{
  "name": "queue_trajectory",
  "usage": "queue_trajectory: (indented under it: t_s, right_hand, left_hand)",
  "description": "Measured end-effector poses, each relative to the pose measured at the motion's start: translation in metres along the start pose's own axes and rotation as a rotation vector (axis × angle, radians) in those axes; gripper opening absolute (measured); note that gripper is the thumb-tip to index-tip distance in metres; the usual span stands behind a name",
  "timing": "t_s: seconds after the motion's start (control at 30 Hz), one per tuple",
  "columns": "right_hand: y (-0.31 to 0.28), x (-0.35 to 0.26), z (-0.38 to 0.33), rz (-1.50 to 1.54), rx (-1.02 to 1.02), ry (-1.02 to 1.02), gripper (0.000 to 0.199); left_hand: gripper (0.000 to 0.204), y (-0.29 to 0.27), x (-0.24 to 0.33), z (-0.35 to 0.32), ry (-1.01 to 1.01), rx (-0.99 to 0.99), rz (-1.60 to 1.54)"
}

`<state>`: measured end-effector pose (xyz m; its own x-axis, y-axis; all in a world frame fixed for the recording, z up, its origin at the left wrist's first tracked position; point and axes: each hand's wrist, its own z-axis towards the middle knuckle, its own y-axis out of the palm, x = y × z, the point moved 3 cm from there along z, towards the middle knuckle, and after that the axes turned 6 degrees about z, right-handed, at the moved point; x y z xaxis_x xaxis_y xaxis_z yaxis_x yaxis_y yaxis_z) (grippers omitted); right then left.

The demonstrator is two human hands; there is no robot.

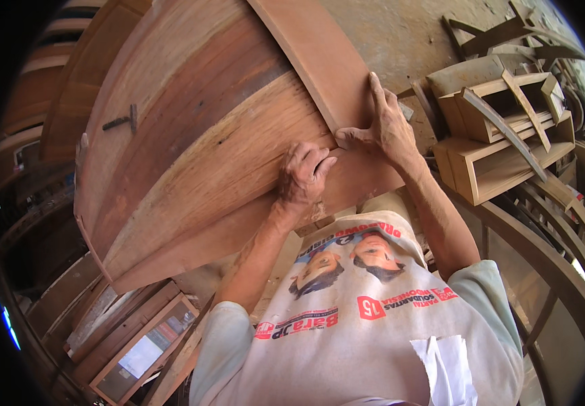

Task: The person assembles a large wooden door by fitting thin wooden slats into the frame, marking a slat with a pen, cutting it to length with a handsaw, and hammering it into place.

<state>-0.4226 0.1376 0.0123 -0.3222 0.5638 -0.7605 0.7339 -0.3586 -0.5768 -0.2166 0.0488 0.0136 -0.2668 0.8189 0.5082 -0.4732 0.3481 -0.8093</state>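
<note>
Looking down from the head view, both hands sit on a big arched wooden panel (197,149) that fills the upper left and centre of the frame. It's built from several curved boards glued edge to edge, lighter and redder strips side by side. A separate curved strip (319,61) runs from top centre down to the middle, lying against the panel's right edge.

Left hand (304,177), centre frame, is clenched with knuckles bent, pressing on the panel's face right at the seam where the strip meets it. I can't tell whether it's pinching anything small. Right hand (384,125) is spread flat, fingers up along the strip, thumb hooked over the joint, holding it against the panel.

My read: the panel itself looks assembled, and the strip is lined up but not visibly fastened, so fixing that edge seems to be what's left.

Right side of frame has stacked wooden frames (502,135); lower left, a glazed frame (145,352) leaning.
</note>
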Motion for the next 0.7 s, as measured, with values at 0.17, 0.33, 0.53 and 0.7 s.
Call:
queue_trajectory:
  t_s: [0.17, 0.33, 0.53, 0.7]
  right_hand:
    - [0.002, -0.002, 0.000, -0.067, 0.034, 0.001, 0.139]
    - [0.006, 0.007, 0.000, -0.067, 0.071, -0.070, 0.137]
    - [0.005, 0.005, 0.000, -0.104, 0.086, -0.073, 0.136]
    - [0.007, 0.005, -0.003, -0.107, 0.104, -0.061, 0.129]
  left_hand:
    - [0.023, -0.001, 0.004, 0.003, -0.031, 0.011, 0.005]
    - [0.022, 0.001, 0.008, -0.001, -0.032, 0.053, 0.030]
    - [0.026, 0.001, 0.007, 0.001, -0.024, 0.014, 0.029]
    - [0.024, 0.005, 0.006, -0.003, -0.039, 0.055, 0.031]
